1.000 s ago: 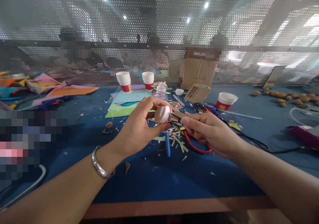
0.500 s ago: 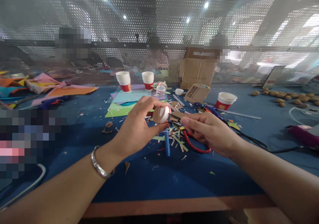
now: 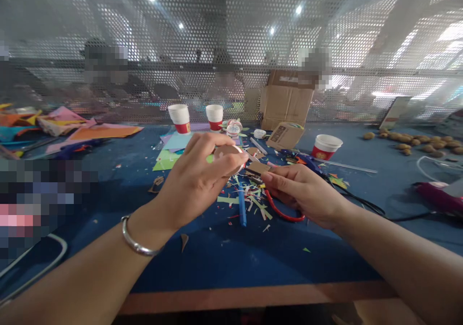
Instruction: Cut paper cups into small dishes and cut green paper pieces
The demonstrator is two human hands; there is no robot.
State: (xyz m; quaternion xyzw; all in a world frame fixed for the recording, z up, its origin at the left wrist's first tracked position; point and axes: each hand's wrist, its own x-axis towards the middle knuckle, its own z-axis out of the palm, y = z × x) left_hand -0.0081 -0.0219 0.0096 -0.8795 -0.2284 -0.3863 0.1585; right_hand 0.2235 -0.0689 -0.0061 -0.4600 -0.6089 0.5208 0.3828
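My left hand (image 3: 197,180) is closed round a small white and red paper cup (image 3: 231,151), now mostly hidden behind its fingers. My right hand (image 3: 304,192) grips red-handled scissors (image 3: 284,214), with the blades pointing left toward the cup and a brown cardboard piece (image 3: 258,167) at their tip. Both hands hover above the blue table (image 3: 231,257), over a heap of paper scraps (image 3: 251,199) and a blue pen (image 3: 241,209).
Paper cups (image 3: 180,117) (image 3: 214,116) (image 3: 325,146) stand at the back, beside a cardboard box (image 3: 287,98). Coloured paper sheets (image 3: 90,132) lie left, green and blue sheets (image 3: 173,151) in the middle. A black cable (image 3: 369,207), a purple tool (image 3: 439,195) and brown nuts (image 3: 415,142) lie right. A perforated screen (image 3: 231,50) closes the back.
My left hand has turned over the cup, so its fingers now cover most of it. The right hand with the scissors has stayed almost in place.
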